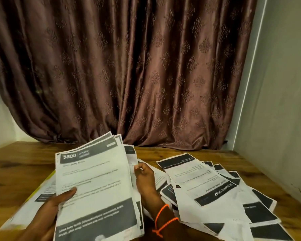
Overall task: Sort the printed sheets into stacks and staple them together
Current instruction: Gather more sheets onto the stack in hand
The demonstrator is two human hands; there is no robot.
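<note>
printed sheets (94, 185): held bundle, long axis running away from the person, header at far end | left hand (59, 199) thumb clamps it; right hand (144, 178) pinches its right edge | loose sheets (207, 188) fanned on counter (16, 162), uncountable
</note>
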